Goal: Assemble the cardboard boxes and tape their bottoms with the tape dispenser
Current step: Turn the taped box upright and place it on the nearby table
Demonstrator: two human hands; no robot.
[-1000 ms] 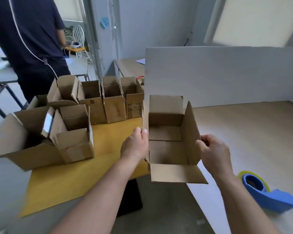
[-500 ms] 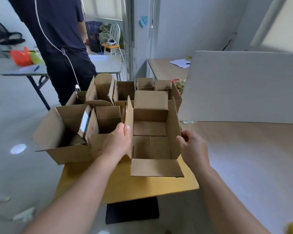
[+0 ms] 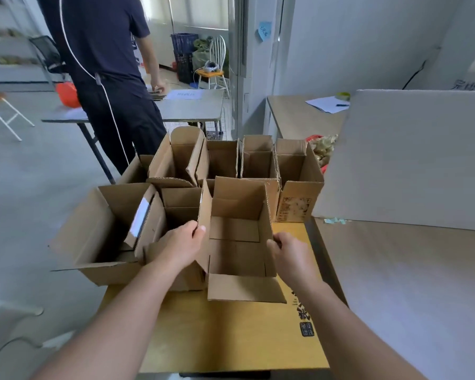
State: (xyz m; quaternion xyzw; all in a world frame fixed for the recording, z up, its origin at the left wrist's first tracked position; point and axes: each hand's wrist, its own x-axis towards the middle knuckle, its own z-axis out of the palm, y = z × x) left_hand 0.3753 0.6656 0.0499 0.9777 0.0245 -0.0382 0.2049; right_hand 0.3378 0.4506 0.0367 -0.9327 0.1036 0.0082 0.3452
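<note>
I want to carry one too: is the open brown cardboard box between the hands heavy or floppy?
Probably light: the open brown cardboard box looks empty. Its flaps may flop: the near flap sticks out loose. The left hand and right hand pinch only its walls, so they seem stiff.

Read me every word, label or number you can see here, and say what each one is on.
No text here reads clearly enough to quote.
Blue sticky note on the wall by the doorway: handwriting, too small.
White sheet on the grey table: printed line, blurred.
Rightmost cardboard box, front panel: print, blurred.
Yellow board: black characters at its right edge, sideways, illegible.
Far right wall: dark writing, blurred.
</note>
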